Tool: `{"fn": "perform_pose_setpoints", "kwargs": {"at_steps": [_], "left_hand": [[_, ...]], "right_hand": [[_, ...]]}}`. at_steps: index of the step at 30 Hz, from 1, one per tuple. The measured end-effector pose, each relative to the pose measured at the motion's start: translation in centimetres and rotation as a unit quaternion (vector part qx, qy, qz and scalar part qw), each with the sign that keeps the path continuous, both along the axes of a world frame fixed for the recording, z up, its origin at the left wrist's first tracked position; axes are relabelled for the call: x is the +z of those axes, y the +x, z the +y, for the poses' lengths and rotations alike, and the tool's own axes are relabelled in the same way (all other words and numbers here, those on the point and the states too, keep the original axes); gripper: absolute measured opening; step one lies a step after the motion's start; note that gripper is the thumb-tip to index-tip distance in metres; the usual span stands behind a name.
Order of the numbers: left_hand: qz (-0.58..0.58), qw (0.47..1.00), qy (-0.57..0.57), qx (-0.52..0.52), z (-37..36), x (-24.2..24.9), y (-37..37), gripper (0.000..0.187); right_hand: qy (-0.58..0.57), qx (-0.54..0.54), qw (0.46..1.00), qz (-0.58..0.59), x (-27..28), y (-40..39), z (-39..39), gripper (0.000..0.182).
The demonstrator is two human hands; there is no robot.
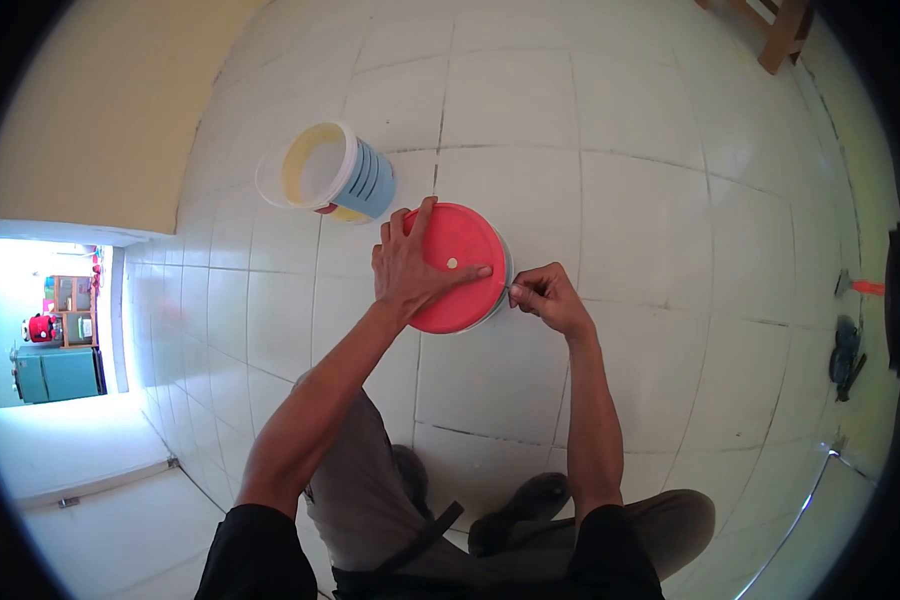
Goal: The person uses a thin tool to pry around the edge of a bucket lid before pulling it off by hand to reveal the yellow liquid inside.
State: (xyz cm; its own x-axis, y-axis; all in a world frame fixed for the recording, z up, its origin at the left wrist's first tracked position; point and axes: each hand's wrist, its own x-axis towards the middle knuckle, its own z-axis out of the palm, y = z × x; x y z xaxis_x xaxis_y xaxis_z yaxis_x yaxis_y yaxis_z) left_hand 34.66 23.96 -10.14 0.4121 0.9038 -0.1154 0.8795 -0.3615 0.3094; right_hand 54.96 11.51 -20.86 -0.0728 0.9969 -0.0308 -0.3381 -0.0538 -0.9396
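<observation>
A round container with a red lid (pixel 455 295) sits on the floor in front of me, its side only a thin strip past the lid's right edge. The lid has a small pale spot near its middle. My left hand (pixel 410 268) lies across the lid with fingers spread towards its far edge and thumb stretched over the top. At the container's right rim, my right hand (pixel 550 300) is closed in a pinch; what its fingertips grip is hidden. Just beyond my left hand, an uncovered white and blue plastic bucket (pixel 370 182) stands with yellowish marks inside.
White tiles (pixel 650 240) cover the floor around my crossed legs (pixel 390 500). Wooden furniture legs (pixel 785 40) stand at the far right. By the right wall are an orange-handled tool (pixel 867 287) and a dark object (pixel 846 350). A doorway to the left shows a teal cabinet (pixel 60 375).
</observation>
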Motion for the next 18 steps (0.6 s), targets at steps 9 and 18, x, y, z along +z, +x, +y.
{"fn": "perform_pose_setpoints", "kwargs": {"at_steps": [9, 18], "left_hand": [[0.008, 1.0, -0.008, -0.005, 0.1, 0.7, 0.4, 0.13], [-0.002, 0.998, -0.061, -0.033, 0.3, 1.3, -0.8, 0.139]], "right_hand": [[-0.076, -0.002, 0.899, -0.43, 8.8, 0.7, -0.2, 0.016], [-0.072, -0.033, 0.772, -0.631, 14.3, -2.7, -0.4, 0.011]]}}
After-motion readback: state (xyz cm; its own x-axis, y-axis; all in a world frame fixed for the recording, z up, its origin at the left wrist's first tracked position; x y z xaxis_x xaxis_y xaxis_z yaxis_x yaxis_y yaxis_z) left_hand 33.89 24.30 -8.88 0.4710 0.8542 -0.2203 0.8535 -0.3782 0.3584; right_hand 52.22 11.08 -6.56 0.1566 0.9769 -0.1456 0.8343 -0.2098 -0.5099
